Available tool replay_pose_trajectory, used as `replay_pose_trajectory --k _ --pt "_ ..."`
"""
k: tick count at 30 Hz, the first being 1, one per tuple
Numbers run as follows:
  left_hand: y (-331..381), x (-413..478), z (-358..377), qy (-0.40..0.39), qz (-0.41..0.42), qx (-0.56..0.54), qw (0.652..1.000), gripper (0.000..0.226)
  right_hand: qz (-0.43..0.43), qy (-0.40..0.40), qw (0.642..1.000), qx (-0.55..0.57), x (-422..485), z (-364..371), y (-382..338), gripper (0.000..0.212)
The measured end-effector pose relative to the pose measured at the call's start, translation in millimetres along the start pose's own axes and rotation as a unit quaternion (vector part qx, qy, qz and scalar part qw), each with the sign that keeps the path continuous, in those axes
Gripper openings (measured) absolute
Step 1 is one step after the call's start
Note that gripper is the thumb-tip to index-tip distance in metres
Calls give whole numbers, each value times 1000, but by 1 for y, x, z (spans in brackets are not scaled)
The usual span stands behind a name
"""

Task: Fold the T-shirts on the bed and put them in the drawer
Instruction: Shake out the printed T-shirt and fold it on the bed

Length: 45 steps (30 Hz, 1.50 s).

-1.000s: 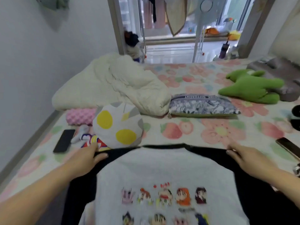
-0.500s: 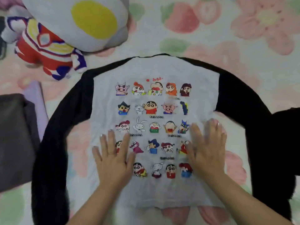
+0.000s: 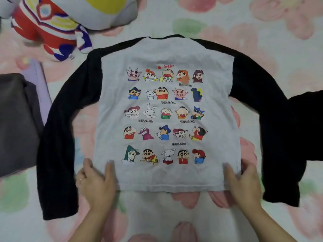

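A grey T-shirt [image 3: 166,55] with rows of cartoon figures and long black sleeves lies flat on the flowered bedsheet [image 3: 262,32], print up and sleeves spread to both sides. My left hand [image 3: 95,184] is at the lower left corner of the hem, thumb on top of the cloth and fingers curled at the edge. At the lower right corner my right hand [image 3: 243,184] holds the cloth the same way. No drawer is in view.
A red, white and blue plush toy [image 3: 45,32] and a round grey cushion with yellow spots [image 3: 104,13] lie just beyond the left shoulder. A dark grey folded garment [image 3: 15,123] on a lilac cloth [image 3: 41,81] sits beside the left sleeve.
My view dropped from across the bed to straight down on the shirt. Both hands went from the shoulders to the middle of the print, then down to the hem corners.
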<state>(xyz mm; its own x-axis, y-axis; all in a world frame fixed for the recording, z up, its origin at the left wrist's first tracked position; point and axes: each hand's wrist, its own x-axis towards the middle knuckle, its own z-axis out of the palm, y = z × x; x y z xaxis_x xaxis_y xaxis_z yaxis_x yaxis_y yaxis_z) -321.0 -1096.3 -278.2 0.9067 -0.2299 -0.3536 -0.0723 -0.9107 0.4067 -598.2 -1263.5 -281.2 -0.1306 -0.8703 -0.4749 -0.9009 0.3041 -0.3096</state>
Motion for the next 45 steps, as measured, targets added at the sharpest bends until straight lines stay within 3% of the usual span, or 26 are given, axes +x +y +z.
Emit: replay_pose_trajectory --k 3,6,8,14,17,19,22,26,29,32,36,41,45 --pt "3 17 -8 -12 -64 -79 995 59 -20 -37 999 26 5 -7 8 32" --pt "-10 28 -22 -39 -13 -74 996 27 -64 -34 997 29 6 -21 19 36" --pt "-26 22 -31 -54 13 -61 997 24 -68 -42 997 14 0 -30 34 34" --pt "-60 -21 -27 -106 -9 13 994 24 -41 -92 994 -51 -33 -33 67 39" --pt "-46 -22 -34 -91 -19 86 992 35 -25 -97 990 -102 -34 -37 62 27" --pt "-31 -20 -39 -30 79 173 981 51 -38 -10 990 -134 -33 -39 49 35" --pt "21 -17 -25 25 313 179 932 69 -196 112 970 -90 -33 -26 -6 53" --pt "112 -7 24 -33 448 158 880 62 -382 71 921 -18 -16 18 -109 50" --pt "157 27 67 -54 444 167 878 56 -421 26 903 -76 27 44 -162 52" --pt "162 76 85 -51 391 216 893 61 -403 6 898 -173 89 49 -164 58" --pt "124 143 65 28 295 199 934 84 -342 71 909 -225 151 16 -132 70" --pt "121 152 51 51 294 208 932 78 -324 74 911 -243 159 5 -131 74" --pt "116 128 21 46 369 85 924 63 -305 76 919 -236 156 1 -137 72"
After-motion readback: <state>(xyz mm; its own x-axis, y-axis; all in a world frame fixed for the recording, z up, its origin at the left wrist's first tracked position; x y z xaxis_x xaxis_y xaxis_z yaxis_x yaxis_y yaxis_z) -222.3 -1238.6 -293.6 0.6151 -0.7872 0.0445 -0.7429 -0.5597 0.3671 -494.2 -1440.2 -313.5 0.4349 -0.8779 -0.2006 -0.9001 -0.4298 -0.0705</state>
